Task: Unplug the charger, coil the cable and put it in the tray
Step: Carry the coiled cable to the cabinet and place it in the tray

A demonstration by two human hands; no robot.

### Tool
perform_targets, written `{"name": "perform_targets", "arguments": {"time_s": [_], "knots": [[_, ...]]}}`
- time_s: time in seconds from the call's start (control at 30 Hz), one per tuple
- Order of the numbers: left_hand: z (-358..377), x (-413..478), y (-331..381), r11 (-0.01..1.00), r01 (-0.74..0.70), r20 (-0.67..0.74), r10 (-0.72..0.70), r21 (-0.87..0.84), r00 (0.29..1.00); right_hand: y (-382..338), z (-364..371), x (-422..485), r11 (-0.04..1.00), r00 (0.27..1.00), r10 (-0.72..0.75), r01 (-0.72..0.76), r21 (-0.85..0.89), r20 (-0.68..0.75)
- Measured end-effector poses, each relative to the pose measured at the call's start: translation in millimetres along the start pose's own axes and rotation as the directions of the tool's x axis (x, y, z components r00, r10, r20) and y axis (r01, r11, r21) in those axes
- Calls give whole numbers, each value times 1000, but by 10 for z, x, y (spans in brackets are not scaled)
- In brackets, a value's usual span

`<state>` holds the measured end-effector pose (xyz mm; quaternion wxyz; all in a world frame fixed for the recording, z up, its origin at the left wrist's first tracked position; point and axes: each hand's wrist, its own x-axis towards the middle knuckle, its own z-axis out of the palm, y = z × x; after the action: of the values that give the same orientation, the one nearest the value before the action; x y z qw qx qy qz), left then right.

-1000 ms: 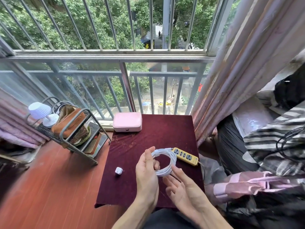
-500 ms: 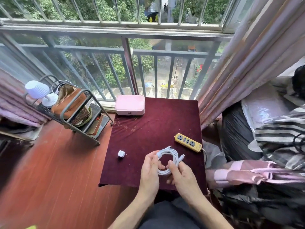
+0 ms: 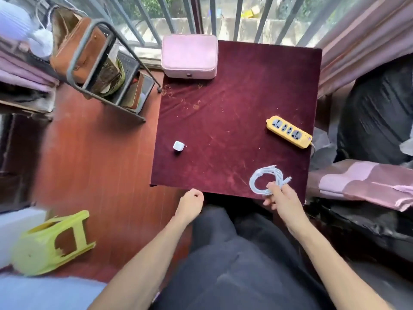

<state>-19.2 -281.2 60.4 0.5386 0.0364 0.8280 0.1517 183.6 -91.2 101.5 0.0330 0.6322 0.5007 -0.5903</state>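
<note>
The coiled cable (image 3: 262, 178) hangs over the table's (image 3: 234, 97) near right corner, pinched in the right hand's (image 3: 282, 199) fingers. The left hand (image 3: 191, 201) is loosely curled and empty. Coiling looks done; next comes carrying it to the tray, which is not clearly identifiable.

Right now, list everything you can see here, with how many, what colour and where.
table: one, dark red cloth, centre.
box: one, pink, table's far left corner.
charger plug: one, white, table's left side.
power strip: one, yellow, table's right edge.
coiled cable: one, white, table's near right.
rack: one, grey metal, left of table.
bag: one, brown, in the rack.
stool: one, green, tipped over, lower left.
hands: two; left hand empty at table's near edge, right hand holding the cable.
</note>
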Motion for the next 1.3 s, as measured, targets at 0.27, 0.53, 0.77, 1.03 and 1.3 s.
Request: {"name": "perform_targets", "arguments": {"time_s": [0.27, 0.53, 0.77, 1.03, 1.3], "knots": [[-415, 1146, 392, 998, 55, -453, -44, 11, 891, 361, 199, 409, 993, 994, 110, -109, -47, 6], [-557, 1804, 604, 994, 84, -502, -35, 76, 864, 371, 297, 577, 992, 992, 121, -120, -32, 41], [-557, 1720, 469, 994, 12, -491, 41, 105, 870, 340, 251, 604, 995, 994, 99, -97, -36, 54], [-507, 956, 627, 987, -159, -321, 149, -5, 935, 177, 49, 296, 998, 999, -31, 32, -46, 23], [-238, -309, 507, 924, -302, -321, 219, -234, 921, 87, -387, -215, 981, 984, -172, 166, -104, -51]]}}
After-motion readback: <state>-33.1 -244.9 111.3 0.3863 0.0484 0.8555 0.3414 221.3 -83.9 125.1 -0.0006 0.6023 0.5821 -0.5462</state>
